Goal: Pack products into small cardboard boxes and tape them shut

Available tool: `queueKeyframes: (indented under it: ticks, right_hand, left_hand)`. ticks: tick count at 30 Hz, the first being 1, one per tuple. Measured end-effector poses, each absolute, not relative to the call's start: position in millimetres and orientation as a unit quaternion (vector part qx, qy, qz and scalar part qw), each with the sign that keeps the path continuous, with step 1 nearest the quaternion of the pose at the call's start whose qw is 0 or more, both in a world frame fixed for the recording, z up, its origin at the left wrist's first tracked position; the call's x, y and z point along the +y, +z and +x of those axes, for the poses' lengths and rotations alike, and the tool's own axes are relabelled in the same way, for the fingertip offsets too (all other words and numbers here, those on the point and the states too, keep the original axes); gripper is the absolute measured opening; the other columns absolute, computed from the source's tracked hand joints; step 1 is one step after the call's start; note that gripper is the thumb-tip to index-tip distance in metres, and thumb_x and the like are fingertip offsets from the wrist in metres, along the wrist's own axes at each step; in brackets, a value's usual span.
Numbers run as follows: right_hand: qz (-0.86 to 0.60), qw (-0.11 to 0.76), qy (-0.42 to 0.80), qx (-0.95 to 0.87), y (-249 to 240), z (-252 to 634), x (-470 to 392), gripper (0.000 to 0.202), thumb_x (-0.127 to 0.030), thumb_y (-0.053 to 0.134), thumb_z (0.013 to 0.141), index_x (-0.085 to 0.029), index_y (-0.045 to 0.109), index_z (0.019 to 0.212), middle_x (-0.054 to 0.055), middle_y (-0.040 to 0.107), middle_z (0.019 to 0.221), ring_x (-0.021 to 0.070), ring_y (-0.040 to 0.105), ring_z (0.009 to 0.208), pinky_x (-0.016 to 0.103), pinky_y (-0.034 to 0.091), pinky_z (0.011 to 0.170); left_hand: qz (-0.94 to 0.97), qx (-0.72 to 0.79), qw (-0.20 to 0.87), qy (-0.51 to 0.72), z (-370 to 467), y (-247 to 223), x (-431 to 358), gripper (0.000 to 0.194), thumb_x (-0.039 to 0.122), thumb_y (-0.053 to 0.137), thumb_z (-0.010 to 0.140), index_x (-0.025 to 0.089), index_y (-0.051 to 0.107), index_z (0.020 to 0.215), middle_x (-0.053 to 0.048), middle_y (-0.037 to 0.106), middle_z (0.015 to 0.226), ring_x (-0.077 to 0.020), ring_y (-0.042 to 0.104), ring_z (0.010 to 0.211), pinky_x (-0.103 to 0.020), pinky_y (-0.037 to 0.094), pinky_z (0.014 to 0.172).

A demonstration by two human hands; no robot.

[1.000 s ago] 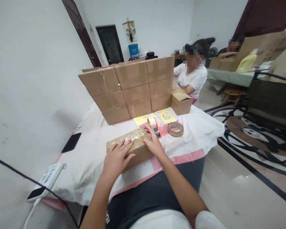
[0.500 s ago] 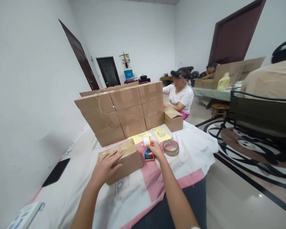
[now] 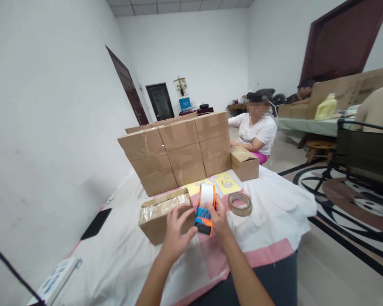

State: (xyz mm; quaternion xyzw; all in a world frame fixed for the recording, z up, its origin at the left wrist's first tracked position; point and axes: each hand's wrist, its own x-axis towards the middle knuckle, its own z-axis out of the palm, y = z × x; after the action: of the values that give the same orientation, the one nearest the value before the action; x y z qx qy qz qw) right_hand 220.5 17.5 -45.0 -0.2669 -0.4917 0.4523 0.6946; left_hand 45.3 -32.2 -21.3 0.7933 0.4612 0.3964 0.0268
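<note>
My right hand point(image 3: 217, 214) grips a tape dispenser point(image 3: 204, 221) in orange and blue, with a white roll point(image 3: 207, 194) at its top. It is held above the cloth, just right of a small cardboard box point(image 3: 156, 227). Clear tape lies shiny along the top of that box. My left hand point(image 3: 178, 231) is in front of the box's right end, fingers spread, its thumb close to the dispenser's lower end. Whether the thumb touches it I cannot tell. Right of my right hand, a roll of brown tape point(image 3: 240, 204) lies flat.
Stacked cardboard boxes point(image 3: 181, 157) form a wall at the back of the cloth-covered table point(image 3: 115, 259). A single box point(image 3: 245, 163) stands at their right, near a seated person point(image 3: 258, 131) in white. A black flat object point(image 3: 96, 224) and a white power strip point(image 3: 55, 280) lie at left.
My right hand has lifted the dispenser off the cloth toward me. My left hand has left the box top and moved right, toward the dispenser. The view has shifted.
</note>
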Motion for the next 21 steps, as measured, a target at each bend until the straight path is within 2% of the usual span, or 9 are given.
queueKeyframes:
  ticks: [2, 5, 8, 11, 14, 16, 21]
  right_hand:
    - [-0.273, 0.701, 0.47, -0.462, -46, 216, 8, 0.034, -0.052, 0.055, 0.093, -0.023, 0.063, 0.109, 0.006, 0.07, 0.094, 0.0228, 0.067, 0.083, 0.034, 0.056, 0.074]
    - [-0.324, 0.743, 0.431, -0.396, -54, 215, 5, 0.043, -0.059, 0.051, 0.093, -0.021, 0.064, 0.108, 0.009, 0.069, 0.099, 0.0262, 0.067, 0.091, 0.038, 0.057, 0.078]
    - [-0.365, 0.763, 0.356, -0.397, -63, 223, 13, 0.047, -0.062, 0.047, 0.093, -0.022, 0.066, 0.106, 0.011, 0.069, 0.1, 0.0285, 0.065, 0.096, 0.041, 0.055, 0.083]
    - [-0.354, 0.751, 0.261, -0.493, -68, 233, 22, 0.044, -0.06, 0.045, 0.095, -0.022, 0.068, 0.093, 0.009, 0.068, 0.088, 0.0271, 0.064, 0.088, 0.043, 0.053, 0.086]
    - [-0.335, 0.744, 0.176, -0.551, -69, 238, 27, 0.043, -0.051, 0.042, 0.099, -0.022, 0.064, 0.077, 0.005, 0.064, 0.073, 0.0233, 0.06, 0.075, 0.041, 0.051, 0.082]
    - [-0.345, 0.752, 0.144, -0.543, -68, 241, 28, 0.042, -0.048, 0.04, 0.101, -0.021, 0.063, 0.078, 0.005, 0.063, 0.071, 0.0226, 0.059, 0.073, 0.039, 0.05, 0.077]
    - [-0.389, 0.781, 0.164, -0.46, -61, 253, 30, 0.043, -0.055, 0.044, 0.098, -0.02, 0.059, 0.078, 0.002, 0.057, 0.07, 0.0183, 0.053, 0.065, 0.033, 0.045, 0.064]
  left_hand:
    - [0.772, 0.481, 0.097, 0.404, 72, -25, -37, 0.042, 0.059, 0.057, 0.09, 0.027, 0.072, 0.112, -0.016, 0.052, 0.142, -0.037, 0.044, 0.136, -0.062, 0.039, 0.111]
    - [0.732, 0.489, 0.188, 0.436, 95, -29, -38, 0.042, 0.058, 0.049, 0.094, 0.026, 0.075, 0.088, -0.016, 0.053, 0.14, -0.036, 0.043, 0.136, -0.062, 0.036, 0.113]
    - [0.7, 0.487, 0.232, 0.468, 103, -28, -38, 0.04, 0.055, 0.052, 0.094, 0.026, 0.076, 0.082, -0.014, 0.055, 0.137, -0.0349, 0.044, 0.135, -0.061, 0.033, 0.115]
    - [0.672, 0.49, 0.242, 0.5, 109, -20, -43, 0.037, 0.053, 0.056, 0.093, 0.025, 0.077, 0.081, -0.012, 0.056, 0.134, -0.0336, 0.046, 0.132, -0.056, 0.035, 0.113]
    - [0.661, 0.487, 0.263, 0.507, 114, -9, -52, 0.035, 0.05, 0.057, 0.092, 0.024, 0.076, 0.08, -0.01, 0.061, 0.111, -0.0276, 0.055, 0.113, -0.043, 0.044, 0.101]
    - [0.655, 0.483, 0.284, 0.506, 116, -5, -59, 0.034, 0.048, 0.057, 0.092, 0.022, 0.075, 0.077, -0.007, 0.061, 0.093, -0.0235, 0.058, 0.097, -0.035, 0.045, 0.089]
    - [0.65, 0.468, 0.344, 0.49, 123, -9, -72, 0.035, 0.044, 0.056, 0.091, 0.019, 0.071, 0.071, -0.004, 0.06, 0.081, -0.0193, 0.058, 0.082, -0.029, 0.041, 0.075]
